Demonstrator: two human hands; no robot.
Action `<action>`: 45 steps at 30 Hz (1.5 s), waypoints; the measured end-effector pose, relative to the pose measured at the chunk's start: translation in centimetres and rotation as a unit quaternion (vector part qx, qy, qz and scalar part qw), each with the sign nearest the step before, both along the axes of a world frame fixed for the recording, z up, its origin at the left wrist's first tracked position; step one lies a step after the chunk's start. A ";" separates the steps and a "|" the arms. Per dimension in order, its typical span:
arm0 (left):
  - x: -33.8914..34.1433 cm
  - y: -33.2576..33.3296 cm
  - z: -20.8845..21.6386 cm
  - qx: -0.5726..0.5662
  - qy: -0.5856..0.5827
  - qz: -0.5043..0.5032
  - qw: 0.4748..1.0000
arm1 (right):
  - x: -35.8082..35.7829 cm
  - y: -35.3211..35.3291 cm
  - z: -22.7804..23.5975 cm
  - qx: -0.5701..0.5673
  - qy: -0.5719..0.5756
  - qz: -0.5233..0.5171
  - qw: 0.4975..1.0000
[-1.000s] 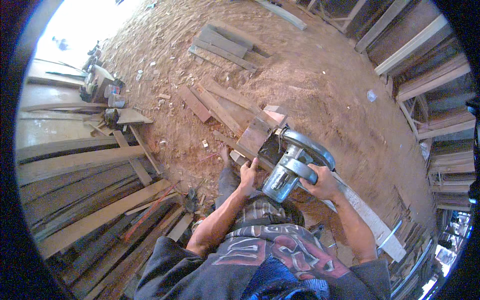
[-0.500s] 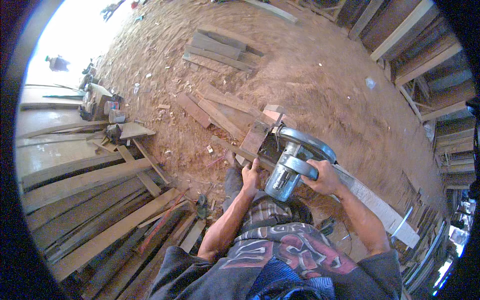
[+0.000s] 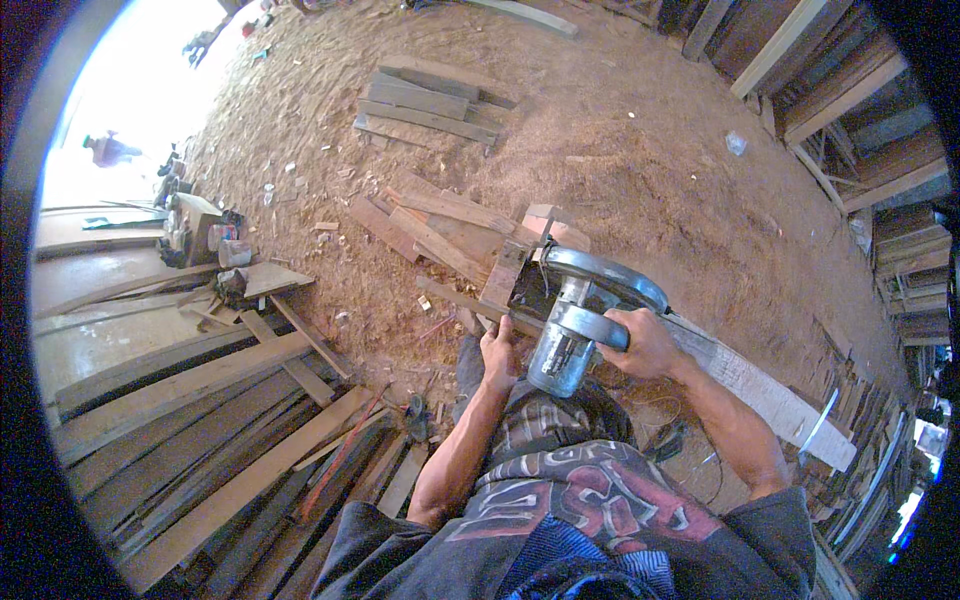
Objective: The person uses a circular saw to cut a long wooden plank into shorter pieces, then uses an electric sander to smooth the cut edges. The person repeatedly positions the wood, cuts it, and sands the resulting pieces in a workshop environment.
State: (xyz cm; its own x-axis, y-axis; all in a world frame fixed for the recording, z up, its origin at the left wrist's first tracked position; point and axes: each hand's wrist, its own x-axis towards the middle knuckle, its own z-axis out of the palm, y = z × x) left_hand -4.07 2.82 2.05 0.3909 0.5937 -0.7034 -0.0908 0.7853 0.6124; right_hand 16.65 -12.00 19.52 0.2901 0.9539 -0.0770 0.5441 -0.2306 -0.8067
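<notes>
A silver circular saw (image 3: pixel 562 362) rests over wood in front of me, its rounded guard toward the far side. My right hand (image 3: pixel 645 345) is wrapped round the saw's rear handle. Close to its left side, my left hand (image 3: pixel 497 352) grips a narrow wooden strip (image 3: pixel 450 292), thumb on top and the other fingers mostly hidden. A reddish wooden block (image 3: pixel 503 277) lies just beyond that hand, against the saw's front. From under the saw a long pale board (image 3: pixel 745 378) runs out to the right. The blade and its contact with the wood are hidden.
Loose boards (image 3: pixel 425 235) lie on the dusty ground ahead, with a stack of planks (image 3: pixel 425 105) farther off. Long timbers (image 3: pixel 190 375) crowd the left side. Wooden racks (image 3: pixel 800 60) stand at the far right, and several scrap strips lie at the lower right.
The whole view has shifted slightly. Both hands keep their grips, and the saw shows no clear movement along the wood.
</notes>
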 end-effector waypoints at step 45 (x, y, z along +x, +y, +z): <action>-1.7 0.1 0.7 0.005 0.053 -0.001 0.999 | -1.0 -0.1 -1.1 0.014 0.016 0.004 1.000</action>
State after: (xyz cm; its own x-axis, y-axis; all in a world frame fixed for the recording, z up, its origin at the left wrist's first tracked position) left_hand -5.80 2.91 2.76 0.3160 0.6001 -0.7348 -0.0238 0.7793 0.6262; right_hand 15.61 -12.11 18.39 0.2808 0.9579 -0.0604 0.5188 -0.2044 -0.8301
